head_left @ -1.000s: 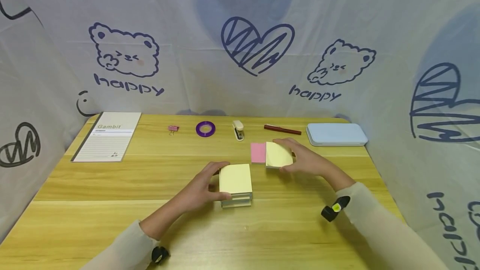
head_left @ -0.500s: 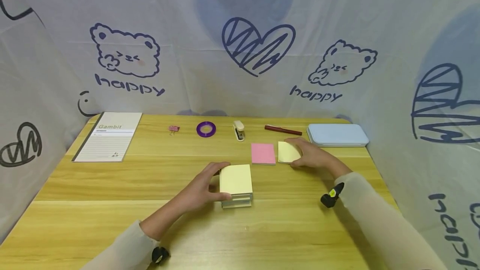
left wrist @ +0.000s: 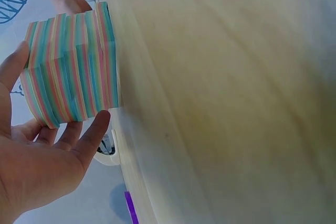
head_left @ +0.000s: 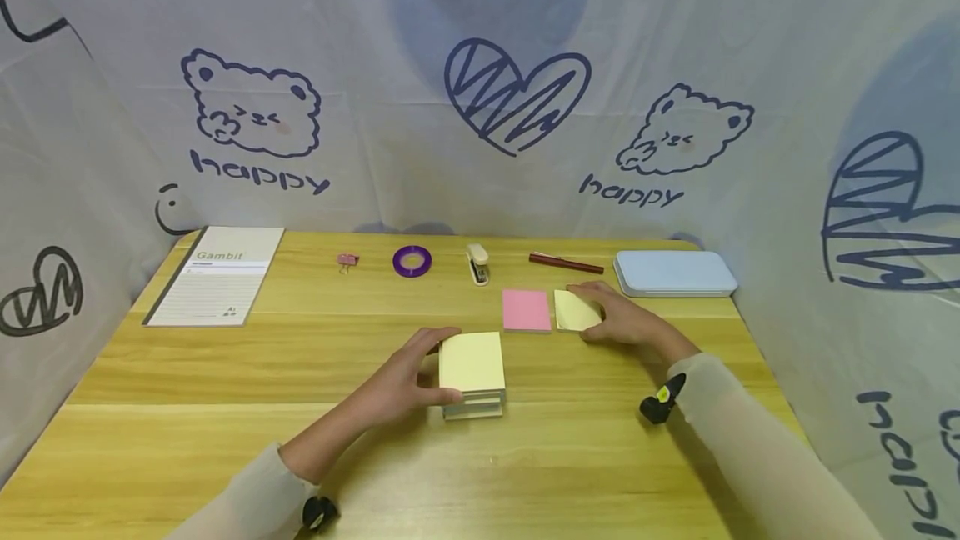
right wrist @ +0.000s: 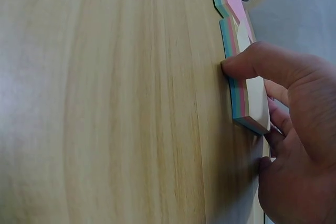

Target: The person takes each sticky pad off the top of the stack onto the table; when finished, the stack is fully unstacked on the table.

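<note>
My left hand [head_left: 393, 386] grips the near-left side of a tall stack of sticky note pads [head_left: 471, 362], yellow on top, its thumb at the near edge. Striped sides of the stack [left wrist: 71, 69], in green, pink and yellow layers, fill its grasp in the left wrist view. Farther right, my right hand [head_left: 630, 323] pinches a single yellow-topped sticky note pad [head_left: 573, 311] between thumb and fingers. That pad lies low at the tabletop, right of a pink-topped sticky note pad [head_left: 526, 310]. The right fingertips are partly hidden behind the pad in the right wrist view.
Along the table's back stand a notebook [head_left: 217, 276], a pink binder clip [head_left: 347, 260], a purple tape roll [head_left: 405, 271], a small stapler [head_left: 477, 263], a dark red pen [head_left: 566, 262] and a light blue case [head_left: 675, 273]. A printed curtain [head_left: 390, 148] surrounds the table.
My right hand has moved right with the yellow-topped pad, uncovering the whole pink pad, then has stayed nearly still. The left hand and its stack have kept their place.
</note>
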Available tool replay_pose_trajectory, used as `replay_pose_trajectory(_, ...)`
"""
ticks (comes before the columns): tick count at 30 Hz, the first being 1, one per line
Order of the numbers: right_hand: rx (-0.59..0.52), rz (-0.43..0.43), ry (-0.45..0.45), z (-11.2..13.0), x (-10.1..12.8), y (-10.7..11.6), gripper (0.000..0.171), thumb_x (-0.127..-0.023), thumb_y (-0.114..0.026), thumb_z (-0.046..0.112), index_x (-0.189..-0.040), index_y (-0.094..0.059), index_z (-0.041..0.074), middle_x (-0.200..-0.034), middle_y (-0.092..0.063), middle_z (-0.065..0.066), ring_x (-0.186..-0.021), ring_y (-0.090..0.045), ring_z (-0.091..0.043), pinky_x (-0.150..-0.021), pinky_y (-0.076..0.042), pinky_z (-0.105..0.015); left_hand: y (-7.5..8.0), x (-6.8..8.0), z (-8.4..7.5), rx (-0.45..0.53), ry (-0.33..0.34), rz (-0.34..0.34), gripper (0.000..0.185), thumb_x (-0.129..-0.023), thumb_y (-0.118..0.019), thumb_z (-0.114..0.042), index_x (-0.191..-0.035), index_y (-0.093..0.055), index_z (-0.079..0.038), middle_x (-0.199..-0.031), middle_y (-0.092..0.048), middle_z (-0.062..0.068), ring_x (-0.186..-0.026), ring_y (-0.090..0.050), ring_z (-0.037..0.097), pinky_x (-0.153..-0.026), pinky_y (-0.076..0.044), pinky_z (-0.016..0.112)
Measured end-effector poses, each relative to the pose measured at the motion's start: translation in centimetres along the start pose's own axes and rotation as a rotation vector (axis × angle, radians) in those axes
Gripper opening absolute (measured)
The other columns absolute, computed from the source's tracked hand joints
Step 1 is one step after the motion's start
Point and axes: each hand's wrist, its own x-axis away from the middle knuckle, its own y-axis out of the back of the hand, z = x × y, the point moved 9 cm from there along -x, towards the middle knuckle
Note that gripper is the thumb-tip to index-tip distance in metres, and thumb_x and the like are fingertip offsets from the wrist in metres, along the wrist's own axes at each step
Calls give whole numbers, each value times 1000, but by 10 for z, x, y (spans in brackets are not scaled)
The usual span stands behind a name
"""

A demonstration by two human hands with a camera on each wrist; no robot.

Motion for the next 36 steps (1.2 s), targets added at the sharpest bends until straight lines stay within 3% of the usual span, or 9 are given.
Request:
replay_pose_trajectory(8,16,2,11,0,1,-1,96,-78,-78,18,-161,-33,7,-160,-30,-25,-144,-32,-42,-118,-28,-60,-2,-1,0,10,-8,-6,88,-87,-85,-25,-158,-36,-8,-152,-44,15,-141,-44,44,-111,-43,61)
replay_pose_trajectory(14,34,-3,9,-2,3,-1,97,-79,-80,21,-162,-32,9,-159,-32,-25,-140,-37,-41,-115,-32,-59,-3,-1,0,36,-8,-9,86,-87,-85,-23,-157,-37,-8,-150,-45,17,-141,-42,47,-108,-47,59)
replay_pose_trajectory(17,-35,0,-41,-5,3,0,97,-81,-82,22,-163,-31,16,-163,-29,-20,-139,-37,-38,-115,-31,-58,-3,-1,1,69,6,-6,86,-87,-85,-20,-157,-37,-8,-150,-45,17,-142,-40,47,-105,-51,54)
replay_pose_trajectory(21,-123,3,-103,-5,3,2,95,-84,-83,25,-163,-30,21,-169,-21,-14,-151,-24,-38,-122,-20,-63,-4,0,4,102,18,-1,86,-87,-84,-18,-158,-35,-9,-150,-44,18,-143,-38,47,-103,-54,50)
replay_pose_trajectory(24,-89,-1,-88,7,3,4,94,-86,-82,29,-164,-30,19,-169,-21,-15,-155,-17,-40,-124,-15,-66,-4,0,4,110,22,5,87,-88,-84,-18,-158,-34,-8,-151,-42,19,-144,-37,47,-103,-54,50)
replay_pose_trajectory(28,-36,-15,-9,36,6,4,92,-88,-81,30,-163,-30,14,-168,-26,-17,-154,-21,-43,-122,-19,-67,-5,0,4,115,32,9,88,-88,-84,-18,-159,-33,-8,-154,-40,19,-145,-36,47,-104,-53,51)
replay_pose_trajectory(36,-74,26,134,98,20,-9,89,-89,-81,26,-163,-32,19,-164,-36,-9,-154,-26,-36,-123,-22,-64,-6,-1,4,97,41,10,89,-90,-83,-23,-160,-30,-8,-158,-37,18,-146,-36,45,-106,-52,52)
